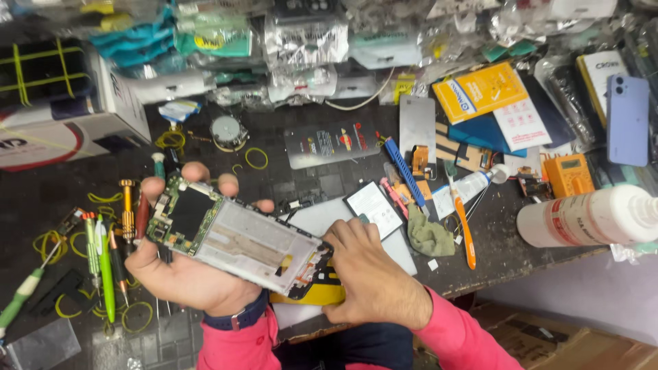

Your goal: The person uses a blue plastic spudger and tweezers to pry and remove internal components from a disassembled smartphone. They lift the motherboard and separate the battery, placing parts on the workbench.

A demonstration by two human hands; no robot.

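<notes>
White opened phone [240,236] (back off) cradled in left hand [185,274]; right hand [367,270] touching lower end

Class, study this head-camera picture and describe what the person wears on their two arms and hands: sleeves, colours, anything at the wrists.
Both arms wear long bright pink sleeves. The left hand is bare, with a dark blue band with a small buckle, like a watch strap, around its wrist at the cuff. The right hand is bare too; its pink sleeve ends at the wrist. No gloves or rings show.
</notes>
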